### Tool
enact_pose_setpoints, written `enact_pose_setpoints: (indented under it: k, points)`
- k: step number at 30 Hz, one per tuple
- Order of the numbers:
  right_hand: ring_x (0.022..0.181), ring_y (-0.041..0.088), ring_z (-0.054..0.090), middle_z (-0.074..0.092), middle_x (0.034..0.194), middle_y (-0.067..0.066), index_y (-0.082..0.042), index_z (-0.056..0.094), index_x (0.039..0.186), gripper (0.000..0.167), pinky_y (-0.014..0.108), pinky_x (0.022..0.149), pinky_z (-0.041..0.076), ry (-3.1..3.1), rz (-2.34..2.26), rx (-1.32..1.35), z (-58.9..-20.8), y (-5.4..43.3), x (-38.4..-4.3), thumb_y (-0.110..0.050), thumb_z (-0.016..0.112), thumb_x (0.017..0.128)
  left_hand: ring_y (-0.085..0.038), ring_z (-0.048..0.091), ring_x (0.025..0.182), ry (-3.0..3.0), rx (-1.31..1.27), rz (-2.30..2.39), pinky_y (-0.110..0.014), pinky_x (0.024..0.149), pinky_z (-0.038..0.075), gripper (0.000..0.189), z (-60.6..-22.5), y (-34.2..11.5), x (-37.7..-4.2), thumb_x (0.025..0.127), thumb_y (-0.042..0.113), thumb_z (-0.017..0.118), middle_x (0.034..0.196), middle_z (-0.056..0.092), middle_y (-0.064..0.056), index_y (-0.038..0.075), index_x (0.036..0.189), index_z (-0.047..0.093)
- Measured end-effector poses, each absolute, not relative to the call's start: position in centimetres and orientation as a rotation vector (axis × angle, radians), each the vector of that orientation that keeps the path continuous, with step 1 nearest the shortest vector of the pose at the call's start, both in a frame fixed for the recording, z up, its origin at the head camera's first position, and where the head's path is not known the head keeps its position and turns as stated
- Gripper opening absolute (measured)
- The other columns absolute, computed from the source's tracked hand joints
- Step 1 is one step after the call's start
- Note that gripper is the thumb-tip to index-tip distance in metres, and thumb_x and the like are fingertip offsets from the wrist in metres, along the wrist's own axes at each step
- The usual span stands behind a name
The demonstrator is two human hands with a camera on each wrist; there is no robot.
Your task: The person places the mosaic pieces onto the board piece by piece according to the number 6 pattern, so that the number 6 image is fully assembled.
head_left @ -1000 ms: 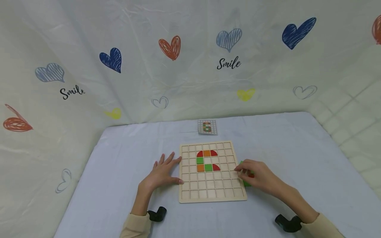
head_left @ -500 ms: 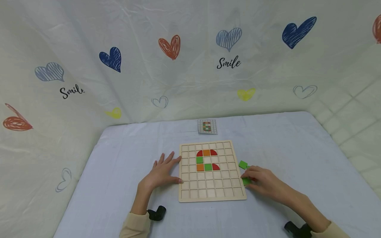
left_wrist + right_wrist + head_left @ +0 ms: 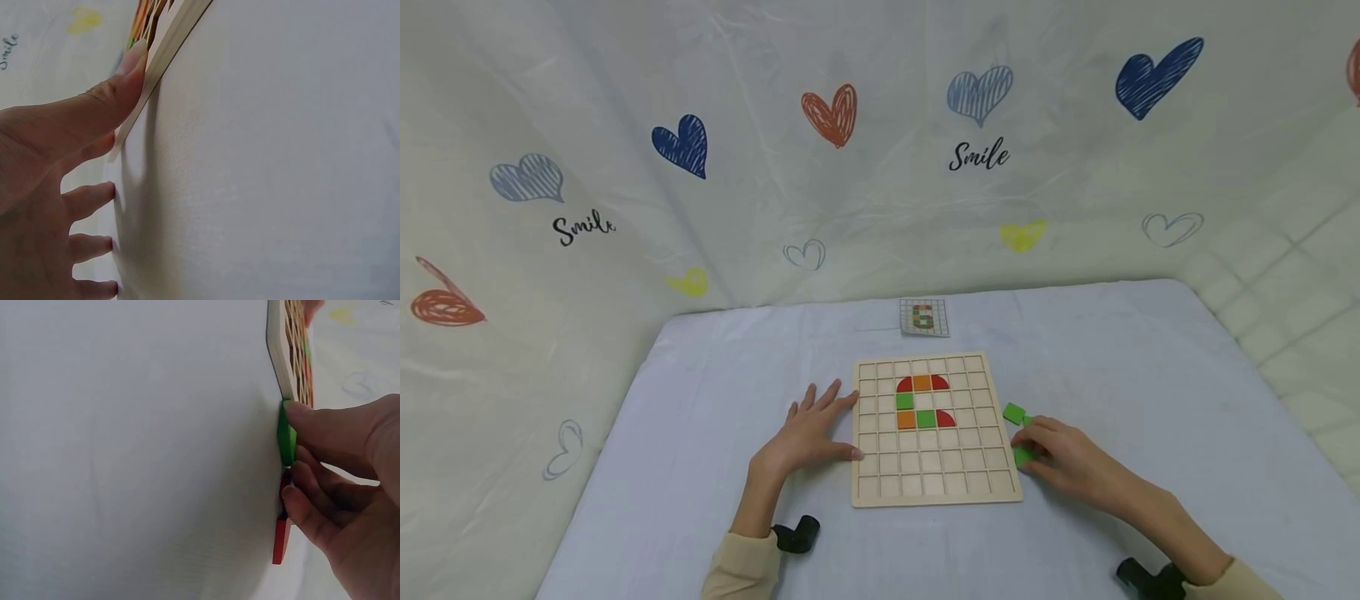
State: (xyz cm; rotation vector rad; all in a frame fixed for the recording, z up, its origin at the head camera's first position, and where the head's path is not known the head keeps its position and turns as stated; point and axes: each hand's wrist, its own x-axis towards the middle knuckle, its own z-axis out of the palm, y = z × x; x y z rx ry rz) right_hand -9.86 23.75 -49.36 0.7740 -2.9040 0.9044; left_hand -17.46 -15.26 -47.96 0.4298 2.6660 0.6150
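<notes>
A wooden grid board (image 3: 928, 462) lies on the table with red, orange and green tiles in several of its squares. At its left edge rests my left hand (image 3: 805, 436), fingers spread, thumb and index finger touching the frame. The thumb (image 3: 122, 78) presses on the rim in the left wrist view. Beside the board's right edge, my right hand (image 3: 1067, 458) pinches a green tile (image 3: 287, 434) between thumb and a finger, the tile standing close to the white cloth. Red pieces (image 3: 281, 540) sit right under its other fingers. Another green tile (image 3: 1013, 413) lies just beyond that hand.
A small pattern card (image 3: 924, 317) printed with a coloured figure stands behind the board. White cloth (image 3: 700, 400) covers the table, and a curtain with hearts (image 3: 829, 115) hangs behind it. A black wrist camera (image 3: 797, 534) sits on the left wrist.
My right hand has moved from the board's right edge slightly right and toward me, onto the green tile, uncovering the farther green tile. My left hand stays at the board's edge.
</notes>
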Motion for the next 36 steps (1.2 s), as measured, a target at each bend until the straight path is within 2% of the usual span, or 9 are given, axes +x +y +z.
enact_pose_setpoints:
  k: [10,18,22,27,31,36]
  points:
    - [0.082,0.004,0.060,0.061,0.096,-0.004,-0.009,0.068,0.098,0.027,0.021,0.069,0.056,-2.920,0.887,0.751,-49.2,23.6,-9.9,0.000,0.084,0.079,-0.047,0.002,0.158,2.659,0.435,0.617,-0.072,0.122,0.008,0.093,-47.6,-15.3,-17.5,0.080,0.043,0.087,0.172,0.019,-0.009,0.023,0.159,0.042]
    - [0.080,0.002,0.053,0.058,0.091,-0.008,-0.011,0.069,0.096,0.025,0.023,0.068,0.053,-3.002,0.820,0.655,-49.3,23.6,-9.9,-0.010,0.087,0.080,-0.046,0.001,0.158,2.663,0.432,0.627,-0.072,0.122,0.008,0.093,-47.8,-15.3,-17.7,0.080,0.042,0.088,0.172,0.019,-0.009,0.024,0.159,0.042]
    - [0.076,-0.001,0.050,0.059,0.090,-0.007,-0.009,0.064,0.099,0.028,0.022,0.064,0.051,-2.982,0.930,0.660,-49.4,23.8,-10.0,-0.004,0.085,0.081,-0.046,0.002,0.158,2.664,0.428,0.623,-0.072,0.122,0.008,0.093,-47.8,-15.3,-17.6,0.080,0.042,0.088,0.172,0.019,-0.009,0.024,0.159,0.042]
    - [0.079,-0.002,0.055,0.067,0.093,-0.005,-0.010,0.068,0.100,0.031,0.022,0.066,0.054,-2.905,0.944,0.696,-49.4,24.1,-10.1,0.006,0.083,0.078,-0.046,0.002,0.159,2.663,0.429,0.623,-0.072,0.122,0.008,0.093,-47.7,-15.2,-17.6,0.080,0.041,0.087,0.173,0.019,-0.009,0.024,0.159,0.041]
    - [0.081,0.001,0.062,0.071,0.096,-0.004,-0.013,0.072,0.096,0.032,0.021,0.068,0.058,-2.865,0.946,0.745,-49.1,24.5,-10.1,0.007,0.085,0.074,-0.046,0.002,0.158,2.665,0.425,0.617,-0.072,0.122,0.008,0.093,-47.6,-15.1,-17.5,0.080,0.041,0.087,0.173,0.019,-0.009,0.024,0.159,0.042]
    - [0.084,0.007,0.069,0.073,0.101,0.001,-0.010,0.073,0.102,0.034,0.020,0.071,0.060,-2.887,1.033,0.738,-48.7,24.8,-10.1,0.006,0.085,0.074,-0.046,0.002,0.158,2.663,0.418,0.616,-0.072,0.122,0.008,0.093,-47.6,-15.2,-17.5,0.080,0.041,0.088,0.172,0.019,-0.009,0.024,0.159,0.042]
